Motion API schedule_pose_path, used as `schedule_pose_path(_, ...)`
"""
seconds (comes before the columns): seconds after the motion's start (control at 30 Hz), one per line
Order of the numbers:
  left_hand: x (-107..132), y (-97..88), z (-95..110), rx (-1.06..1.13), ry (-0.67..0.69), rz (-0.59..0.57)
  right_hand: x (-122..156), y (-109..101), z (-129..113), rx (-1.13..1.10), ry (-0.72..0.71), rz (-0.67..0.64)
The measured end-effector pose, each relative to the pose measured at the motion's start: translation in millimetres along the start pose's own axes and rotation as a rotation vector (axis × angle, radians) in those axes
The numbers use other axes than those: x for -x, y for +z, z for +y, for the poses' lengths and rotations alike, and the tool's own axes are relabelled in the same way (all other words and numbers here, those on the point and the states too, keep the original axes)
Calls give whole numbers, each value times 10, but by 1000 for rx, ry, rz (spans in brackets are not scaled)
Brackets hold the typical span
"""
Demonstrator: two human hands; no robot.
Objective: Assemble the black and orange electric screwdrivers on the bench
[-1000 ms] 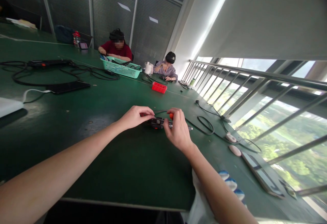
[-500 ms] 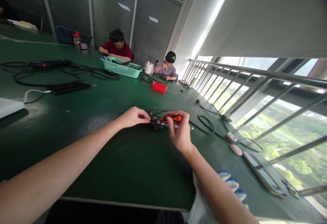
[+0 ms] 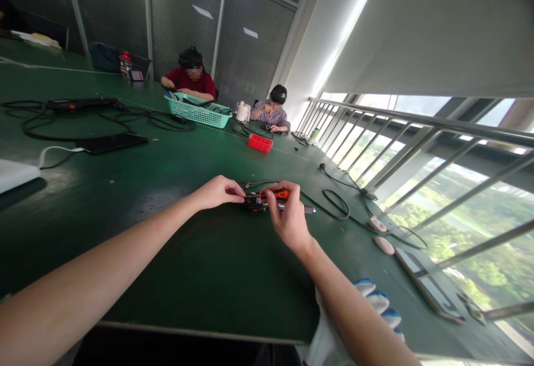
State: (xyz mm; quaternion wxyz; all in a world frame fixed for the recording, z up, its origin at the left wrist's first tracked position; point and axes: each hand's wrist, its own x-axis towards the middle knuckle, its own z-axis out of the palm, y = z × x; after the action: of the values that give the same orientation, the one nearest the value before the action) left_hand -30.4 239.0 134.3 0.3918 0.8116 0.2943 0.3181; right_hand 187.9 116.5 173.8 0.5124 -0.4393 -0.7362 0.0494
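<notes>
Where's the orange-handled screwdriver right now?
In the head view, the orange-handled screwdriver is mid-table in the right hand, lying over the small dark device that the left hand pinches at its other end.

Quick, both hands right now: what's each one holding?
Left hand: closed, pinching one end of the small dark device on the table.
Right hand: closed on the orange-handled tool over that device.
</notes>
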Motion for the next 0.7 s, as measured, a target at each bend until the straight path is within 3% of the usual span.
schedule_pose_path(0.17, 7, -30, -10, 18, -2, -26, 0, -25, -31, 98, -35, -17)
schedule_pose_path(0.37, 25, -24, 22, -4, 10, -25, -52, -70, 5, 542, -191, 101)
schedule_pose_path(0.6, 2, 23, -19, 7, -2, 8, -61, -100, -43, 512, -340, -19)
schedule_pose_path(0.7, 5, 24, -19, 35, -15, -6, -56, -84, -44, 546, -338, -19)
